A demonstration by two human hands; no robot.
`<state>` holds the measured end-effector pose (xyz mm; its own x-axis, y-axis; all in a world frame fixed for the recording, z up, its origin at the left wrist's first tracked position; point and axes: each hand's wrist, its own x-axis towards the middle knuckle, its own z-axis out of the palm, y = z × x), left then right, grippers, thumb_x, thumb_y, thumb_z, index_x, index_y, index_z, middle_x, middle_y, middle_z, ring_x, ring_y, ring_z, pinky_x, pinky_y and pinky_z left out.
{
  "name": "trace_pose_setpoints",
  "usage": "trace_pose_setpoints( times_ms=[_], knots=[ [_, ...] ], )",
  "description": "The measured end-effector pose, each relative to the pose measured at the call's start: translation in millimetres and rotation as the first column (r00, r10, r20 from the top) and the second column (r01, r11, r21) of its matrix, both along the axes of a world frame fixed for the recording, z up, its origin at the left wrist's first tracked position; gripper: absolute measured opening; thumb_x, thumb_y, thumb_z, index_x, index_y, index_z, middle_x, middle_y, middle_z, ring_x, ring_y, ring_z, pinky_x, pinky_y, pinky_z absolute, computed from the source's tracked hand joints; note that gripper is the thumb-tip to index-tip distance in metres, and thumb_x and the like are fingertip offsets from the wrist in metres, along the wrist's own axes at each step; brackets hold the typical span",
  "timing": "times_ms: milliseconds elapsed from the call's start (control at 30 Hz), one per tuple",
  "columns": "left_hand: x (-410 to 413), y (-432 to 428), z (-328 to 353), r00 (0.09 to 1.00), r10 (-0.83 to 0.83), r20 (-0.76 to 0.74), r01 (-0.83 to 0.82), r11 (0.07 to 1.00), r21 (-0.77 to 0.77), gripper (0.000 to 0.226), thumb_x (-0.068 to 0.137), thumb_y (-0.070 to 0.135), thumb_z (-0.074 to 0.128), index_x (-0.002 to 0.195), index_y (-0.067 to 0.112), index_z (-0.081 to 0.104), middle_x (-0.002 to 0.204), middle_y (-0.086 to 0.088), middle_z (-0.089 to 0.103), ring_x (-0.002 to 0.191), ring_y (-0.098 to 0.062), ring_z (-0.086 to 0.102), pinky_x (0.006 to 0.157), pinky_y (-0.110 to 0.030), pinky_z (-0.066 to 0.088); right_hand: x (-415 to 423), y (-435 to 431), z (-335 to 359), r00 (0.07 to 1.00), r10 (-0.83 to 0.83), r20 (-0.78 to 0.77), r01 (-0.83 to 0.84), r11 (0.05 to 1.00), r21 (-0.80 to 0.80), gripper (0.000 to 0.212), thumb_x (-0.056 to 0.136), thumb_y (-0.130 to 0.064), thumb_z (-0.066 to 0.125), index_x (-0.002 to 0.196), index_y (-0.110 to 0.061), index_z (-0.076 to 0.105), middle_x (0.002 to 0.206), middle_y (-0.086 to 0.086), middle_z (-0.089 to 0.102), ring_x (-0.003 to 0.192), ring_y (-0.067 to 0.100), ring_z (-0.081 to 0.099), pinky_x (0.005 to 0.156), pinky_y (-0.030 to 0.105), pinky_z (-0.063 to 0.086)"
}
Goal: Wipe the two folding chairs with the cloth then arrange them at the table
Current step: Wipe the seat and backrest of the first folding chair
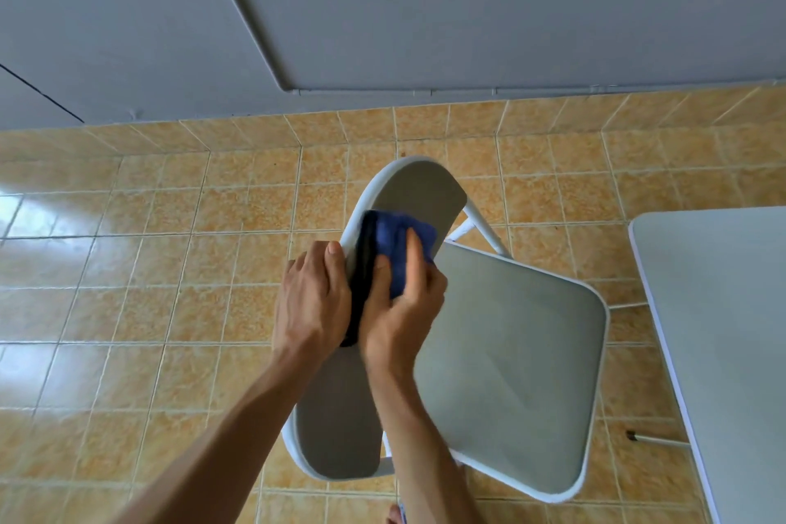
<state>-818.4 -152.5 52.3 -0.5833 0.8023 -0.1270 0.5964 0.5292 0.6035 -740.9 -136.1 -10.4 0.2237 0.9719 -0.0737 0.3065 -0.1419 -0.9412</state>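
Observation:
One folding chair (pixel 510 362) with a white metal frame and grey padded seat stands unfolded on the tiled floor below me. Its grey backrest (pixel 421 191) runs from upper centre down to the lower middle. My left hand (pixel 312 298) grips the backrest's left edge from outside. My right hand (pixel 404 294) presses a blue and black cloth (pixel 397 242) flat against the backrest's front face. A second chair is not in view.
A white table (pixel 714 311) fills the right edge, close to the chair's seat, with one thin leg (pixel 650 438) showing beneath it. A grey wall (pixel 383 13) runs along the back. Orange tiled floor (pixel 127 268) stretches to the left.

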Motion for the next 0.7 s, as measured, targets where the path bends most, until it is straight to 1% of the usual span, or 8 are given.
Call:
trace_pose_setpoints(
  times_ms=[133, 200, 300, 367, 433, 567, 633, 700],
  knots=[
    [0, -1, 1, 1.000, -0.003, -0.024, 0.002, 0.999, -0.035, 0.038, 0.104, 0.038, 0.022, 0.070, 0.030, 0.036, 0.071, 0.008, 0.049, 0.079, -0.022, 0.048, 0.068, -0.035, 0.033, 5, 41, -12, 0.997, 0.051, 0.060, -0.060, 0.987, 0.149, 0.043, 0.100, -0.039, 0.054, 0.142, -0.032, 0.055, 0.127, 0.009, 0.057, 0.114, 0.023, 0.057, 0.090, 0.020, 0.046],
    [2, 0, 0, 0.999, -0.006, -0.050, 0.004, 0.999, -0.038, 0.039, 0.104, 0.039, 0.021, 0.071, 0.028, 0.039, 0.070, 0.008, 0.049, 0.076, -0.021, 0.048, 0.067, -0.035, 0.034, 25, 87, -39, 0.997, -0.031, 0.076, 0.035, 0.998, -0.051, 0.045, 0.102, -0.038, 0.052, 0.146, -0.034, 0.049, 0.133, 0.012, 0.053, 0.115, 0.027, 0.056, 0.090, 0.023, 0.042],
    [1, -1, -3, 0.998, -0.009, -0.057, 0.007, 1.000, -0.027, 0.040, 0.103, 0.039, 0.021, 0.067, 0.029, 0.035, 0.068, 0.009, 0.048, 0.073, -0.020, 0.047, 0.066, -0.034, 0.033, 41, 124, -58, 0.979, -0.204, -0.014, 0.172, 0.858, -0.485, 0.042, 0.102, -0.040, 0.046, 0.145, -0.039, 0.046, 0.129, 0.013, 0.057, 0.108, 0.028, 0.060, 0.085, 0.033, 0.048],
    [0, -1, -4, 0.999, -0.013, -0.046, 0.012, 1.000, -0.019, 0.040, 0.104, 0.038, 0.021, 0.067, 0.029, 0.033, 0.067, 0.009, 0.048, 0.073, -0.021, 0.047, 0.066, -0.035, 0.033, 26, 107, -36, 0.990, -0.143, 0.013, 0.138, 0.921, -0.365, 0.044, 0.099, -0.041, 0.050, 0.143, -0.039, 0.050, 0.123, 0.011, 0.057, 0.110, 0.029, 0.060, 0.091, 0.039, 0.052],
    [-1, -1, -4, 0.999, -0.014, -0.047, 0.013, 1.000, -0.014, 0.040, 0.105, 0.037, 0.022, 0.067, 0.029, 0.033, 0.066, 0.009, 0.047, 0.073, -0.023, 0.047, 0.065, -0.035, 0.033, 4, 72, -6, 1.000, -0.029, -0.005, 0.029, 0.998, -0.060, 0.044, 0.097, -0.039, 0.054, 0.141, -0.035, 0.054, 0.124, 0.007, 0.054, 0.111, 0.021, 0.057, 0.092, 0.031, 0.050],
    [0, -2, 0, 0.999, -0.017, -0.045, 0.016, 1.000, -0.025, 0.041, 0.104, 0.038, 0.021, 0.067, 0.028, 0.035, 0.067, 0.010, 0.048, 0.073, -0.020, 0.047, 0.065, -0.035, 0.034, 6, 97, -14, 0.999, 0.014, 0.042, -0.021, 0.985, 0.173, 0.042, 0.098, -0.034, 0.056, 0.140, -0.028, 0.057, 0.129, 0.002, 0.052, 0.115, 0.017, 0.055, 0.095, 0.025, 0.045],
    [1, -1, 0, 0.999, -0.021, -0.048, 0.019, 1.000, -0.025, 0.041, 0.104, 0.038, 0.022, 0.067, 0.029, 0.035, 0.065, 0.010, 0.048, 0.072, -0.018, 0.047, 0.065, -0.035, 0.034, 27, 143, -41, 0.993, -0.068, 0.095, 0.073, 0.996, -0.045, 0.042, 0.100, -0.035, 0.054, 0.142, -0.031, 0.055, 0.131, 0.010, 0.054, 0.113, 0.028, 0.059, 0.093, 0.038, 0.051],
    [1, 0, -1, 0.999, -0.018, -0.052, 0.016, 0.999, -0.031, 0.041, 0.105, 0.038, 0.022, 0.067, 0.029, 0.035, 0.064, 0.010, 0.048, 0.071, -0.017, 0.047, 0.065, -0.035, 0.034, 48, 182, -55, 0.985, -0.172, 0.018, 0.164, 0.896, -0.412, 0.040, 0.101, -0.037, 0.051, 0.141, -0.038, 0.053, 0.134, 0.014, 0.053, 0.110, 0.035, 0.061, 0.088, 0.042, 0.055]
  ],
)
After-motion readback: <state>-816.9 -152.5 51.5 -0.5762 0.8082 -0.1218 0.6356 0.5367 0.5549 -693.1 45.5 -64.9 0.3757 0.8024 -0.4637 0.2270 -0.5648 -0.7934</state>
